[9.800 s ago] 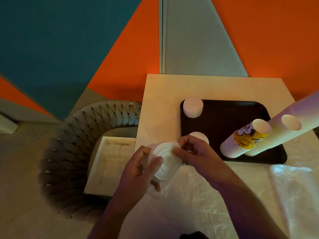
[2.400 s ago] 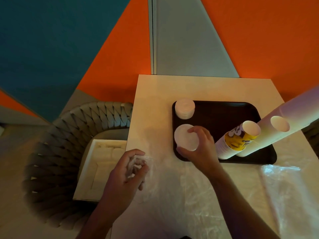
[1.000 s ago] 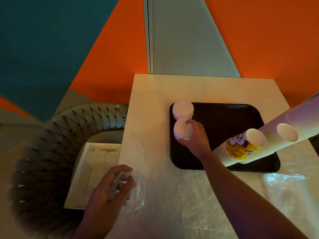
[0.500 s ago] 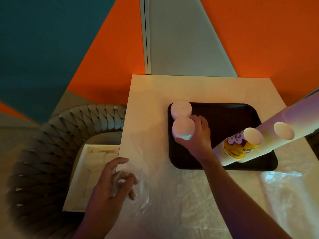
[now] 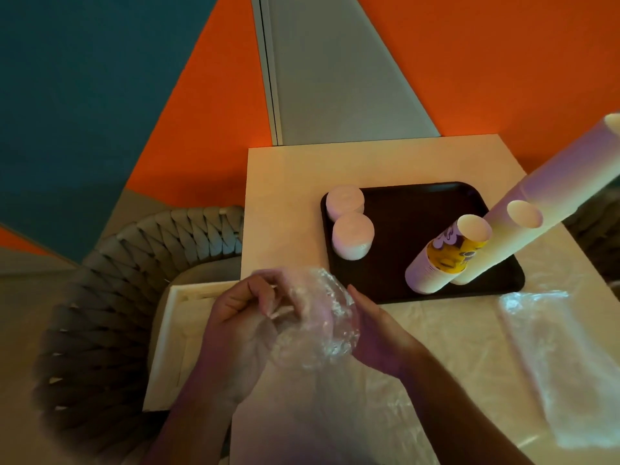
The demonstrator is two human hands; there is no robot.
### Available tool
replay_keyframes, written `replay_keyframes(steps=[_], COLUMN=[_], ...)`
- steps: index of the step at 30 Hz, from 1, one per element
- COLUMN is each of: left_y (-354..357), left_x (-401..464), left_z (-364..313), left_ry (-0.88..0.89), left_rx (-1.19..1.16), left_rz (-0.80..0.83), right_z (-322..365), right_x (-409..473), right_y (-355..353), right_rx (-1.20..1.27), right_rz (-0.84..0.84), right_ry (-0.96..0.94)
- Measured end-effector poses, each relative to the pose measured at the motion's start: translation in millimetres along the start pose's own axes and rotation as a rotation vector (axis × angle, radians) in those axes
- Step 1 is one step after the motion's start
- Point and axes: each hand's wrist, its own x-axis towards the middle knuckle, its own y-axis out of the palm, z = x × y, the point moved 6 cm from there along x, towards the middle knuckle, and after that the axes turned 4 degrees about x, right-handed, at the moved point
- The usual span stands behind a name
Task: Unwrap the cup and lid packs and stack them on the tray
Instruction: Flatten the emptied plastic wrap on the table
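Beside the desk's left edge, off the surface: a woven chair (image 5: 110,297) holding a pale shallow box (image 5: 174,344).

At the near left edge of the desk (image 5: 285,182): the left hand (image 5: 235,327), fingers curled into a clear plastic wrapper (image 5: 318,317), crumpling it. The right hand (image 5: 375,333), a moment ago out on the tray steadying a lid stack, has come back and now cups the wrapper's other side; whether its fingers actually close on the film I cannot tell.

On the dark tray (image 5: 419,203), left end: two lid stacks, the far lid stack (image 5: 345,201) and the near lid stack (image 5: 352,238), standing touching, both bare of wrap and released.

On the tray, right end: a printed cup stack (image 5: 446,256) and a taller plain cup stack (image 5: 543,203), upright, side by side.

Across the desk's near right corner: loose plastic sheeting (image 5: 543,357), flat.

Judgement: all four stacks look delivered to the tray; the lid pack now being emptied, only wrapper disposal appears to remain.
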Motion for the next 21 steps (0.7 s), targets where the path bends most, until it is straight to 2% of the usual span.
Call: replay_keyframes(steps=[2,4,6,9,11,13,16,18,21], left_y=[4.6,9.0,12.0,20.9,21.6,20.2,29.0,41.8,64.4], left_x=[-0.6,0.0,1.1,1.1,1.6,3.7,7.7,9.5,10.8], left_z=[-2.3,-3.2,-1.6,-2.7,-3.7,-4.9,-7.0,-0.8,9.5], left_ry=[0.014,0.017,0.004,0.023,0.066,0.177,0.389,0.461,0.448], left_rx=[-0.039,-0.027,-0.034,-0.005,0.201,0.566,1.038,1.141,1.153], left_rz=[0.047,0.075,0.073,0.093,0.053,0.016,0.057,0.07,0.033], right_z=[-0.4,4.5,13.4,33.9,48.7,65.3,87.2,100.9,115.4], right_x=[-12.4,-23.2,-32.5,-47.7,-61.7,-78.7,-105.6,-125.7,-150.4], right_y=[15.2,25.6,27.4,17.3,7.2,-7.1,-28.4,-40.4,-49.5], right_rx=[0.131,0.149,0.085,0.06,0.084,0.098,0.079,-0.001,-0.134], right_rz=[0.119,0.179,0.17,0.062,-0.036,-0.181,-0.362,-0.398,-0.406], right_ry=[-0.002,-0.043,-0.137,-0.27,-0.348,-0.444,-0.626,-0.74,-0.831])
